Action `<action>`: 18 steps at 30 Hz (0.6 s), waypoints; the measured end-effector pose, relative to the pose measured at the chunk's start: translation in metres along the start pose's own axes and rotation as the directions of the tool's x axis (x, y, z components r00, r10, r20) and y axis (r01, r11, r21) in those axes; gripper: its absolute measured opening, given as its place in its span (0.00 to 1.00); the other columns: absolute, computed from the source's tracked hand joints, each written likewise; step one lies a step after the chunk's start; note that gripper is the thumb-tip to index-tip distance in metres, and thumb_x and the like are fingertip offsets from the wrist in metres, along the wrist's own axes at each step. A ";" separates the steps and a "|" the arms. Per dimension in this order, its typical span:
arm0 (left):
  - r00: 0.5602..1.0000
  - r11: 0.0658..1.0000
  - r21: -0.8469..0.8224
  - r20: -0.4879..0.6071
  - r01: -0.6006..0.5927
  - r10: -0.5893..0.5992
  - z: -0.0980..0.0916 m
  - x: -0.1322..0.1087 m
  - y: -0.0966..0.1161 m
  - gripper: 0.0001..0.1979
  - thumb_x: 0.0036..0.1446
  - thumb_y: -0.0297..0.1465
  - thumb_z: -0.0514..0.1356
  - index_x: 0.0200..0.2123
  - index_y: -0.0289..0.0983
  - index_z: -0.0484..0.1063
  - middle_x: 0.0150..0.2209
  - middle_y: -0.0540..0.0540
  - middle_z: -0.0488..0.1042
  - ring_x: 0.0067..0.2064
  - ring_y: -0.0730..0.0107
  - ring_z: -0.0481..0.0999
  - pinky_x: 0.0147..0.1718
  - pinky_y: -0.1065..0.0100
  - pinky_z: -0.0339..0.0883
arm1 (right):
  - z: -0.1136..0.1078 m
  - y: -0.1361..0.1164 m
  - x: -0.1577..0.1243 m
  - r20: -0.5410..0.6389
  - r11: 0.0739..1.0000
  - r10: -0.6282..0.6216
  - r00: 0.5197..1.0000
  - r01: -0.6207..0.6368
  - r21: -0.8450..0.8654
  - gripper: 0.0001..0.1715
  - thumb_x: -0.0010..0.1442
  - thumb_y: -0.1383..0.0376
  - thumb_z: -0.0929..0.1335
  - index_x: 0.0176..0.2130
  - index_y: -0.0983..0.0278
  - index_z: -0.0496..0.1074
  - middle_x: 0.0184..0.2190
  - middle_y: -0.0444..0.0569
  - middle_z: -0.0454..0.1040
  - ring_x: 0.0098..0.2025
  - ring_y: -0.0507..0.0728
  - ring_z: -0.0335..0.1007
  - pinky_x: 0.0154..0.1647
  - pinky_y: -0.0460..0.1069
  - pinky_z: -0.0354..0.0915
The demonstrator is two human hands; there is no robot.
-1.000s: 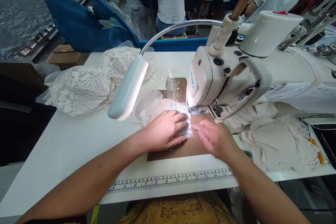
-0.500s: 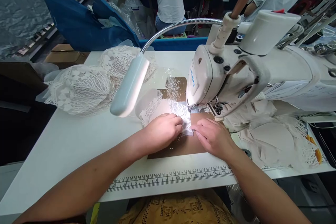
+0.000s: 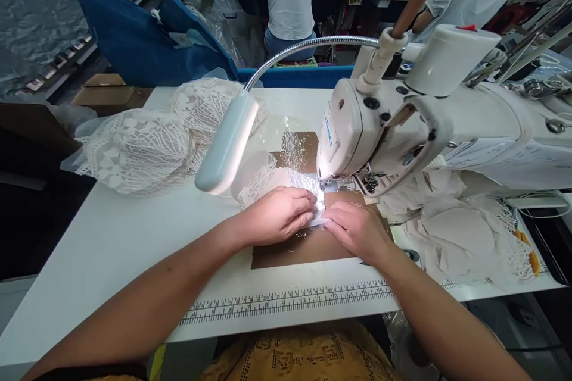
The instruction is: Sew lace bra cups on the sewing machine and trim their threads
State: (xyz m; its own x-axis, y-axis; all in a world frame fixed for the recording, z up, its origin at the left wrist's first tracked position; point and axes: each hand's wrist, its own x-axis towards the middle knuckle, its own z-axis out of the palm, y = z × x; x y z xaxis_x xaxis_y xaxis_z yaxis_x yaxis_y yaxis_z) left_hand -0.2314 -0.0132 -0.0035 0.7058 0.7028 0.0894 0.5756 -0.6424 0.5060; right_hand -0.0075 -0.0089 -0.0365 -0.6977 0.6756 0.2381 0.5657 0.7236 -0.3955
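Observation:
A white lace piece [image 3: 255, 189] with a smooth, pale layer lies under the needle area of a white sewing machine [image 3: 348, 125]. My left hand [image 3: 282, 214] rests on the lace left of the needle, its fingers curled and pressed together on the fabric. At the near right corner of the lace, my right hand [image 3: 355, 227] has thumb and fingers closed on the edge. Only a narrow strip of fabric shows between both hands. Beneath them is a brown board [image 3: 304, 250] partly covered with shiny clear tape. The needle itself is too small to make out.
A lamp head [image 3: 227, 141] on a bendy metal neck hangs over the left side. Lace cups [image 3: 138, 149] are piled at left; pale fabric pieces [image 3: 460, 232] lie at right. A printed ruler [image 3: 286, 303] runs along the table's front edge. Two people sit beyond the blue cloth [image 3: 147, 41].
My left hand has shifted slightly right and its fingers have spread a little over the lace. The lace's near edge sits slightly farther forward, with my right hand still at its corner.

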 end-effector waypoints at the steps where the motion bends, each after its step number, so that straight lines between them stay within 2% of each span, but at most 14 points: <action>1: 1.000 0.999 0.044 -0.007 -0.008 0.008 0.003 0.000 0.000 0.14 0.67 0.33 0.50 0.46 0.35 0.73 0.49 0.40 0.74 0.45 0.62 0.75 0.45 0.62 0.67 | 0.000 0.000 -0.001 -0.004 1.000 -0.011 1.000 0.012 0.005 0.15 0.66 0.65 0.62 0.33 0.63 0.76 0.29 0.46 0.75 0.31 0.52 0.67 0.32 0.46 0.57; 3: 1.000 0.989 0.150 -0.007 -0.002 0.003 0.008 0.000 0.001 0.15 0.65 0.34 0.52 0.50 0.35 0.72 0.55 0.38 0.70 0.47 0.58 0.74 0.45 0.58 0.67 | 0.000 0.000 -0.003 -0.021 1.000 -0.021 1.000 0.021 0.002 0.17 0.67 0.64 0.62 0.32 0.62 0.76 0.29 0.46 0.75 0.31 0.52 0.67 0.32 0.47 0.57; 7: 1.000 0.958 0.285 -0.012 0.031 -0.029 0.017 0.001 0.006 0.17 0.66 0.35 0.51 0.52 0.35 0.71 0.57 0.37 0.69 0.44 0.56 0.74 0.41 0.57 0.66 | 0.001 -0.003 -0.007 -0.029 0.999 -0.013 0.999 0.012 -0.039 0.14 0.66 0.65 0.63 0.33 0.63 0.76 0.30 0.46 0.75 0.32 0.53 0.67 0.35 0.48 0.57; 12: 0.999 0.943 0.330 -0.040 0.037 -0.026 0.020 0.002 0.010 0.19 0.66 0.36 0.51 0.54 0.33 0.70 0.57 0.35 0.68 0.44 0.55 0.72 0.40 0.57 0.65 | 0.001 -0.005 -0.011 -0.053 0.997 -0.032 0.998 0.028 -0.068 0.13 0.65 0.67 0.63 0.34 0.62 0.76 0.29 0.46 0.74 0.32 0.52 0.65 0.35 0.48 0.57; 18: 0.999 0.935 0.351 -0.034 0.052 -0.043 0.022 0.003 0.002 0.22 0.65 0.38 0.50 0.57 0.32 0.67 0.59 0.35 0.67 0.45 0.53 0.69 0.42 0.56 0.64 | 0.002 -0.005 -0.008 -0.076 0.992 -0.023 0.997 0.014 -0.122 0.14 0.65 0.67 0.63 0.35 0.62 0.77 0.28 0.46 0.74 0.31 0.52 0.65 0.33 0.48 0.56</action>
State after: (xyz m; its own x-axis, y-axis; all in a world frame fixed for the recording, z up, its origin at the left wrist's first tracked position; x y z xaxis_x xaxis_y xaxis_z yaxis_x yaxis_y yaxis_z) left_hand -0.2192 -0.0189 -0.0210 0.6660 0.7396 0.0969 0.7197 -0.6713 0.1769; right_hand -0.0052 -0.0181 -0.0379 -0.6749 0.6677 0.3142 0.6055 0.7445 -0.2814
